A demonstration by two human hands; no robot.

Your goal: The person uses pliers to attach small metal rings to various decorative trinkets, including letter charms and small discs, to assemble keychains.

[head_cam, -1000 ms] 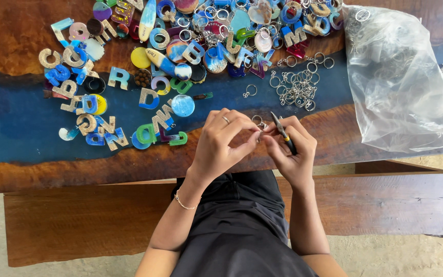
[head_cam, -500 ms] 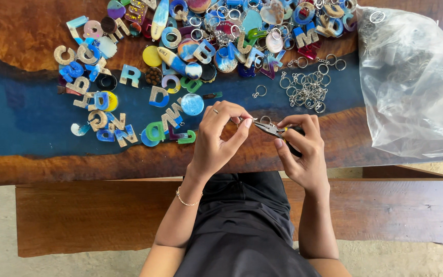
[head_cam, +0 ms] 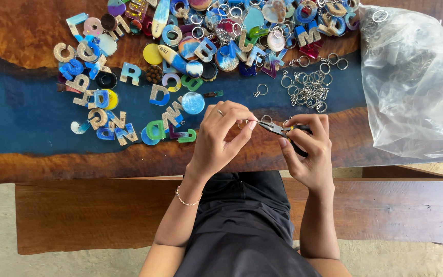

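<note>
My right hand point(head_cam: 308, 149) grips small black-handled pliers point(head_cam: 278, 128) whose tip points left toward my left hand. My left hand point(head_cam: 221, 133) pinches a small metal key ring point(head_cam: 243, 123) at the pliers' tip, just above the wooden table's point(head_cam: 103, 159) near edge. A ring sits on one left finger and a thin bracelet on that wrist. Many coloured resin letter charms point(head_cam: 129, 74) lie spread to the left and behind. A loose pile of metal key rings point(head_cam: 308, 87) lies just beyond my right hand.
A crumpled clear plastic bag point(head_cam: 411, 87) with key rings inside lies at the right. A blue resin strip point(head_cam: 21, 113) runs across the table. A wooden bench point(head_cam: 78, 215) stands under me, over a concrete floor.
The view has shifted slightly, so the table's things sit a little lower and further right. Both hands stay together at the small ring, with the pliers turned more level.
</note>
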